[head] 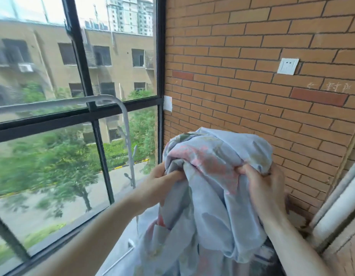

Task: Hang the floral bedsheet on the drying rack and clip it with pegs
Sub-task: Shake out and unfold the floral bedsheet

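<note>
- Brick wall (252, 46) fills the space behind and to the right of both hands.
- Black-framed window (87, 114) is left of the left hand and beyond it; buildings and trees show through the glass, blurred.
- Floral bedsheet (210, 196), pale blue with pink blotches, is bunched up between the two hands. Its top balloons above them; the rest hangs down between the forearms and out of view at the bottom.
- Drying rack (120, 108): pale rounded tube, up and left of the left hand, against the window. The sheet is well apart from it, not on it.
- Left hand (162, 182) is fisted into the sheet's left fold, fingers buried in cloth.
- Right hand (266, 188) is clenched on the right fold, thumb on top.
- White wall socket (288, 66) sits high above the right hand.
- Small white plate (167, 103) is on the wall by the window frame, above the left hand.
</note>
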